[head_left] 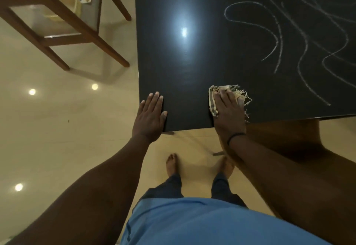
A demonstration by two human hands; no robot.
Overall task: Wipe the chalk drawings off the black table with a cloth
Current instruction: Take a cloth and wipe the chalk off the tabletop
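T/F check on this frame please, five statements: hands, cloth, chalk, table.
1. The right hand presses the cloth flat on the black table. True.
2. The left hand holds a piece of chalk. False: it rests flat and empty on the table's near left corner.
3. The chalk drawings lie on the table's right part. True.
4. The cloth is over the chalk lines. False: it sits near the front edge, left of them, apart from the nearest line.
5. The table's left part is covered in chalk. False: it shows only a light reflection.
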